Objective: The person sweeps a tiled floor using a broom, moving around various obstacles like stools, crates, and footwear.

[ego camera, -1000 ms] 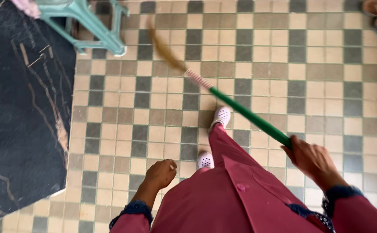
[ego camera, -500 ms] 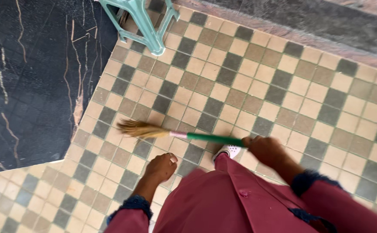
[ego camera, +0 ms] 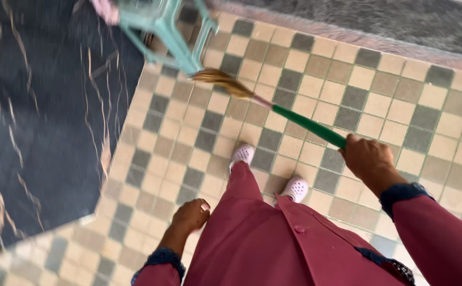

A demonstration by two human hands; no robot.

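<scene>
My right hand (ego camera: 367,160) grips the green handle of a broom (ego camera: 300,122). The broom's straw head (ego camera: 221,82) lies on the checkered tile floor (ego camera: 347,95), right beside a leg of the teal plastic stool (ego camera: 163,26). My left hand (ego camera: 191,214) hangs beside my maroon garment (ego camera: 263,238), its fingers curled shut with nothing in them. My two feet in white perforated clogs (ego camera: 243,154) stand on the tiles below the broom handle.
A black marble-patterned surface (ego camera: 46,122) covers the left side. A grey strip with a reddish edge (ego camera: 379,24) borders the tiles at the top right. A pink cloth (ego camera: 106,10) hangs at the stool's top.
The broom head swung from the lower left near my feet up to the stool leg. My right hand moved to the right, and my feet stepped.
</scene>
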